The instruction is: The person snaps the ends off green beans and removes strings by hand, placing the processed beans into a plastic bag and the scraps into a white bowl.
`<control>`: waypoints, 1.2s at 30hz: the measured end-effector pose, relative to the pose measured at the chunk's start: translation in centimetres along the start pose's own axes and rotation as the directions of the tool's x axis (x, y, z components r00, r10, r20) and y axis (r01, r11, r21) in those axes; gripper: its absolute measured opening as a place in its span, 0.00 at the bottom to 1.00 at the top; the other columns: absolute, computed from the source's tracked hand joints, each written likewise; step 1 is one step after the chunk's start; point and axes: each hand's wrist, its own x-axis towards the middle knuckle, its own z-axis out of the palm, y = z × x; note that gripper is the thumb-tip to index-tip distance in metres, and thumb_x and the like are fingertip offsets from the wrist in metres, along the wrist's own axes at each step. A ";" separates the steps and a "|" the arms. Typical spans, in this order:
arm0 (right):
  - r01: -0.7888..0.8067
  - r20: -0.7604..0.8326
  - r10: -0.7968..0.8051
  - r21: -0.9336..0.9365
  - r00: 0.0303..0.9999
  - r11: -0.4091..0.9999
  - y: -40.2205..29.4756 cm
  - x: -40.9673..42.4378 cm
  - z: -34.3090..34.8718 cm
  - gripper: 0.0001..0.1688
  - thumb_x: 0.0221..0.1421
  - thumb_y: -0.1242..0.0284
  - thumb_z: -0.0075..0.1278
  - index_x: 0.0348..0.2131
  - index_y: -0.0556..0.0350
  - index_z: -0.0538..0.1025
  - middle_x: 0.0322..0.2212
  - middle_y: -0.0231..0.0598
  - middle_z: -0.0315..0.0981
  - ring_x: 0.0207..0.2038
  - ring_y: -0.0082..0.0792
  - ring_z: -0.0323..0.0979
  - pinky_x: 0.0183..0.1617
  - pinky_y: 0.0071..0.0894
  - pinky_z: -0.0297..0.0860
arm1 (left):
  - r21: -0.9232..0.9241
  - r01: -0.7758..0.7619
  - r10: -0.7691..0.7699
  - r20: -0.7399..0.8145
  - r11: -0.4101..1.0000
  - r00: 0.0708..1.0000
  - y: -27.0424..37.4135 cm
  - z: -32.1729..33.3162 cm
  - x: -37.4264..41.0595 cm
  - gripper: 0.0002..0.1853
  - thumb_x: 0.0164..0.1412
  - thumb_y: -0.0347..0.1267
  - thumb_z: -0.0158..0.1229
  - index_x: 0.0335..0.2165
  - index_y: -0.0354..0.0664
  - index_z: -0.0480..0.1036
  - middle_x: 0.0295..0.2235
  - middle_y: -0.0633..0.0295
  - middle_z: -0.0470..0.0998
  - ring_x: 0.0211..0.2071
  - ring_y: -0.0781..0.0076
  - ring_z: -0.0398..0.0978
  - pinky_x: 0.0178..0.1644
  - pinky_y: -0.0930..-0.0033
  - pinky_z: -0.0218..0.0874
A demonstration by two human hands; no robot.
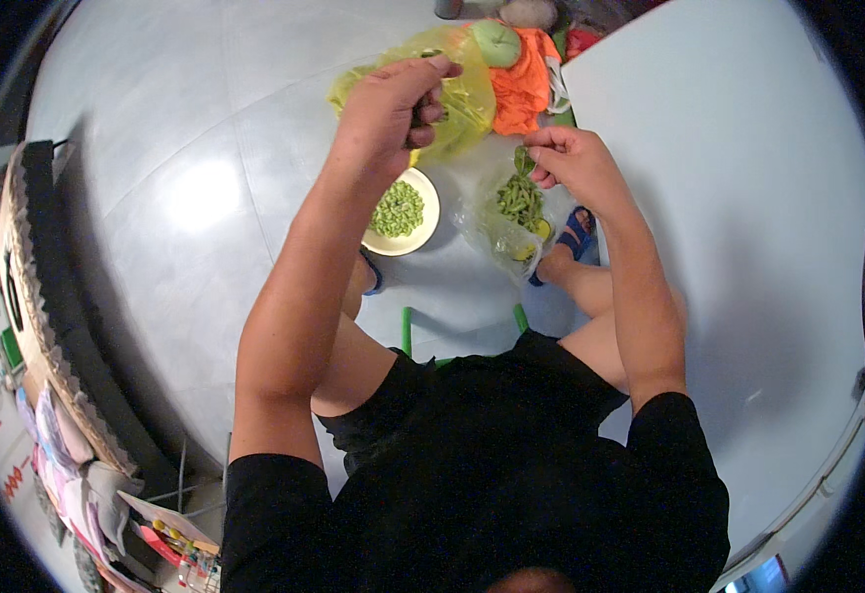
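Observation:
My right hand [571, 164] pinches a green bean pod [523, 160] above a clear plastic bag [488, 222] that lies spread on the floor with many green pods [519, 200] on it. My left hand [406, 100] is raised over a yellow plastic bag [469, 111], its fingers curled; whether something small is between them cannot be told. Below my left hand, partly covered by the forearm, a cream bowl [432, 215] holds shelled green beans [400, 210].
Beyond the bags lie a pale green round vegetable [496, 43] and an orange bag [525, 81]. A large white panel [729, 148] stands on the right. My sandalled feet [579, 231] flank the bowl and clear bag. Cluttered shelving [54, 356] is at far left.

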 end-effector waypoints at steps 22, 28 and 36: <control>-0.443 -0.215 0.493 0.244 0.843 0.863 35.1 6.4 7.5 0.11 0.51 0.75 0.51 0.34 0.64 0.76 0.24 0.45 0.75 0.25 0.33 0.75 0.26 0.32 0.73 | 0.041 0.148 -0.141 -0.142 0.988 0.980 -0.9 1.4 1.1 0.13 0.60 0.33 0.53 0.36 0.31 0.71 0.20 0.70 0.62 0.18 0.85 0.56 0.16 0.84 0.44; -0.285 -0.473 0.085 -0.371 0.877 0.884 34.4 6.4 9.0 0.13 0.46 0.69 0.53 0.35 0.53 0.78 0.26 0.45 0.76 0.31 0.45 0.75 0.34 0.39 0.71 | 0.053 0.171 -0.160 -0.160 0.984 0.974 -1.7 1.8 1.3 0.14 0.61 0.34 0.52 0.36 0.30 0.71 0.20 0.68 0.63 0.17 0.85 0.56 0.15 0.84 0.45; -0.292 -0.403 0.070 -0.520 0.912 0.803 33.4 8.7 8.7 0.11 0.48 0.68 0.52 0.33 0.48 0.78 0.36 0.43 0.73 0.37 0.49 0.72 0.39 0.46 0.69 | 0.032 0.170 -0.164 -0.152 0.985 0.975 -1.8 1.7 1.8 0.14 0.63 0.33 0.49 0.36 0.29 0.71 0.19 0.68 0.62 0.17 0.84 0.56 0.15 0.85 0.45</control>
